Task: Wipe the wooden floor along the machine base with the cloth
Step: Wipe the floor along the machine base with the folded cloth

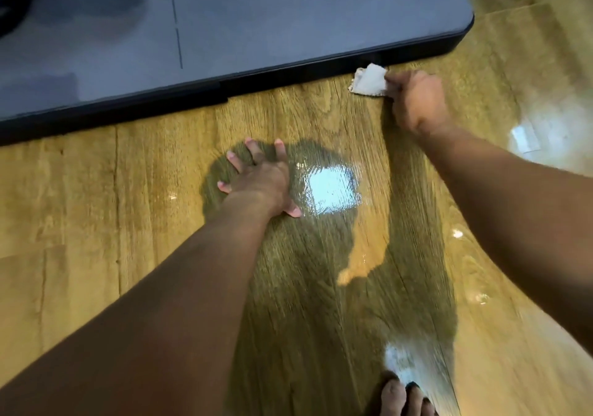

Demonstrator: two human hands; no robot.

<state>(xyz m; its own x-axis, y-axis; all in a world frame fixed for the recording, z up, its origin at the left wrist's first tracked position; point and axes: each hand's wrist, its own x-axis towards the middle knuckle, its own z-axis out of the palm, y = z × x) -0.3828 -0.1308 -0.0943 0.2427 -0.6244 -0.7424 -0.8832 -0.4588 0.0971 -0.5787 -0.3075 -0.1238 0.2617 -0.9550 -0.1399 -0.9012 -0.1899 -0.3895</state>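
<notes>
One small whitish cloth (369, 80) is doing the whole job here. It sits on the wooden floor (96, 191), pressed right up against the front edge of the machine base (288, 69), near that base's rounded right-hand corner. It's bunched up in the right hand (417, 101), fingers curled around the near end, so only a bit pokes out to the left. What I'd worry about: with so little cloth sticking out, the knuckles could scrape that hard dark edge on a sweep. The cloth could also snag under the base and get yanked out of the grip. And a wad that small probably just pushes dirt along instead of lifting it, imo. The cloth itself looks crumpled and folded over, pale grey-white with a rougher, frayed-looking lower edge. It's too blurry to say if it's damp or dirty. Well apart from the right, the left hand (256, 178) lies palm-flat on the floor with fingers spread, holding nothing, apparently propping the body up. That floor is super glossy, with a bright glare patch (330, 191) just beside the left hand, so a slip there seems possible too. Bare toes (404, 396) show at the bottom of the view.
</notes>
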